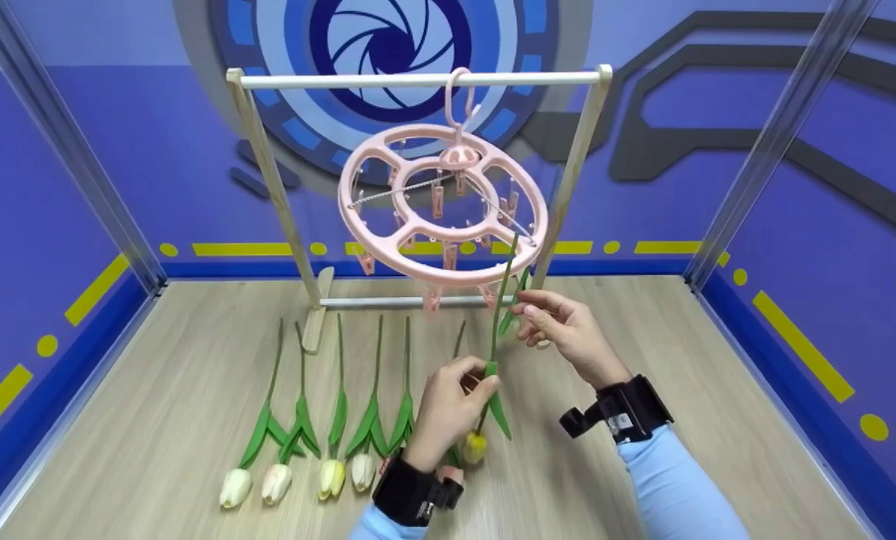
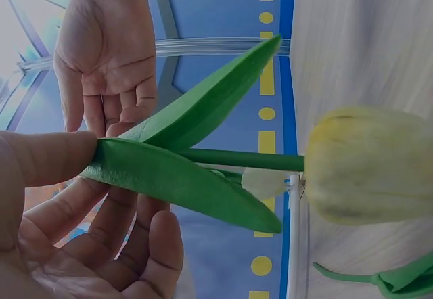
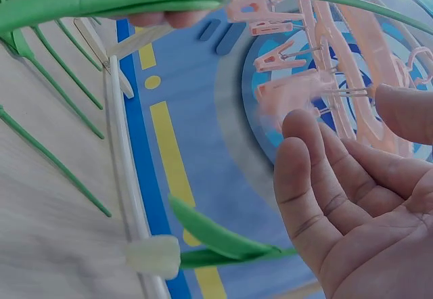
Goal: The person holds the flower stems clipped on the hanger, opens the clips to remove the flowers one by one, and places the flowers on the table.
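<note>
My left hand (image 1: 451, 409) pinches an artificial yellow tulip (image 1: 475, 448) by its leaves, bloom down and stem pointing up toward a round pink clip hanger (image 1: 459, 158). In the left wrist view, thumb and fingers grip the base of the leaves above the pale yellow bloom (image 2: 369, 167). My right hand (image 1: 575, 334) is raised by the hanger's right front edge, fingers loosely bent, thumb apart. Close to its fingertips in the right wrist view is a blurred pink clip (image 3: 291, 103); no grip on it shows. Behind that hand, a white tulip (image 3: 152, 255) hangs bloom down.
The hanger hooks over the white bar (image 1: 343, 79) of a wooden rack. On the table (image 1: 155, 390), several tulips lie in a row, among them a white one (image 1: 235, 489) and a yellow one (image 1: 331, 480). My left arm partly hides a pink tulip (image 1: 451, 474).
</note>
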The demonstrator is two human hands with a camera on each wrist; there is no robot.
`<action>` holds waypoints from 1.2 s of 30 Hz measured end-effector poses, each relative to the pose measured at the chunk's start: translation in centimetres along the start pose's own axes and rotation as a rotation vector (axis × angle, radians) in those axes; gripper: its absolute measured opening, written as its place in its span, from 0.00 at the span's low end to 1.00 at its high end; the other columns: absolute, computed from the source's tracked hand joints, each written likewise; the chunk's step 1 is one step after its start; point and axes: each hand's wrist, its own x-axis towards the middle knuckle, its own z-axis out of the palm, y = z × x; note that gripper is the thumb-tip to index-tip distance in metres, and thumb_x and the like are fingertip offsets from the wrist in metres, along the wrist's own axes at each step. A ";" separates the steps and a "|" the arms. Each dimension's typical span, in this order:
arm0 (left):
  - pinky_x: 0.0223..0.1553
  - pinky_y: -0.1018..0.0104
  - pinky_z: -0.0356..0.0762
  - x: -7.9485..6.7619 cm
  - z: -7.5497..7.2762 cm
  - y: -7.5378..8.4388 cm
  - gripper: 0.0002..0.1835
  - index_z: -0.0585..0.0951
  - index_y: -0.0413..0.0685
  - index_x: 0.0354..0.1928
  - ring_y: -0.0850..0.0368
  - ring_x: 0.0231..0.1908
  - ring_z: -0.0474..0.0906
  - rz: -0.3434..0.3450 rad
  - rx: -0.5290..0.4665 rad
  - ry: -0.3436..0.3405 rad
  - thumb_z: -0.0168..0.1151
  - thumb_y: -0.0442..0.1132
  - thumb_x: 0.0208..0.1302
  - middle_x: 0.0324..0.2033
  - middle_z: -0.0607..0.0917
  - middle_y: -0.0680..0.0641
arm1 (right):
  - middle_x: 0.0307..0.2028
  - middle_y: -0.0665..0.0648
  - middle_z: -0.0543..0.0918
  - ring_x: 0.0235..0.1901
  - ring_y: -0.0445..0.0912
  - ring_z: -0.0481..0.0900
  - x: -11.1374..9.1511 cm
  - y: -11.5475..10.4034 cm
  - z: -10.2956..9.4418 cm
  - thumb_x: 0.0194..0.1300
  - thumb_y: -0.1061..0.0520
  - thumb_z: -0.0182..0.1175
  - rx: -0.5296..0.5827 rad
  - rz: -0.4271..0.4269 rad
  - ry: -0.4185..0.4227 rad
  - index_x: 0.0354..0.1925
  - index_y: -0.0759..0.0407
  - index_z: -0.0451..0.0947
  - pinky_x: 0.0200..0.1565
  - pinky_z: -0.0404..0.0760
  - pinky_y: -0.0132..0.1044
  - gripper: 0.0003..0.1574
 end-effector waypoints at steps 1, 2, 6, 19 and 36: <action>0.37 0.68 0.78 0.0 0.0 0.0 0.04 0.87 0.42 0.40 0.60 0.32 0.80 0.000 0.003 -0.004 0.68 0.36 0.68 0.32 0.85 0.49 | 0.47 0.53 0.87 0.34 0.42 0.86 -0.1 0.0 0.0 0.79 0.60 0.55 -0.004 0.000 0.003 0.67 0.75 0.70 0.38 0.84 0.32 0.26; 0.36 0.68 0.78 0.0 0.1 0.0 0.04 0.87 0.43 0.40 0.60 0.31 0.80 0.002 0.008 -0.007 0.68 0.36 0.68 0.32 0.85 0.49 | 0.46 0.52 0.87 0.34 0.42 0.86 -0.1 0.1 -0.1 0.79 0.60 0.55 -0.008 0.000 0.005 0.67 0.75 0.70 0.38 0.84 0.33 0.26; 0.36 0.68 0.78 -0.1 0.1 0.1 0.03 0.87 0.44 0.38 0.59 0.31 0.80 -0.002 0.021 -0.030 0.68 0.35 0.67 0.31 0.85 0.50 | 0.44 0.50 0.87 0.34 0.43 0.86 -0.4 0.3 -0.3 0.79 0.59 0.55 -0.013 -0.008 0.018 0.65 0.74 0.72 0.39 0.84 0.34 0.24; 0.37 0.67 0.76 -0.6 0.7 0.4 0.03 0.87 0.45 0.37 0.57 0.33 0.81 -0.039 0.058 -0.161 0.68 0.37 0.69 0.31 0.86 0.51 | 0.45 0.53 0.87 0.36 0.45 0.86 -2.4 2.2 -0.9 0.78 0.60 0.57 -0.031 0.009 0.097 0.63 0.74 0.74 0.40 0.85 0.35 0.23; 0.37 0.63 0.77 -0.8 1.2 -0.4 0.04 0.88 0.46 0.37 0.59 0.34 0.80 -0.167 0.058 -0.248 0.70 0.39 0.68 0.33 0.87 0.51 | 0.49 0.64 0.86 0.40 0.47 0.85 -5.1 5.3 -1.8 0.76 0.63 0.59 -0.018 0.069 0.237 0.60 0.70 0.79 0.41 0.84 0.36 0.18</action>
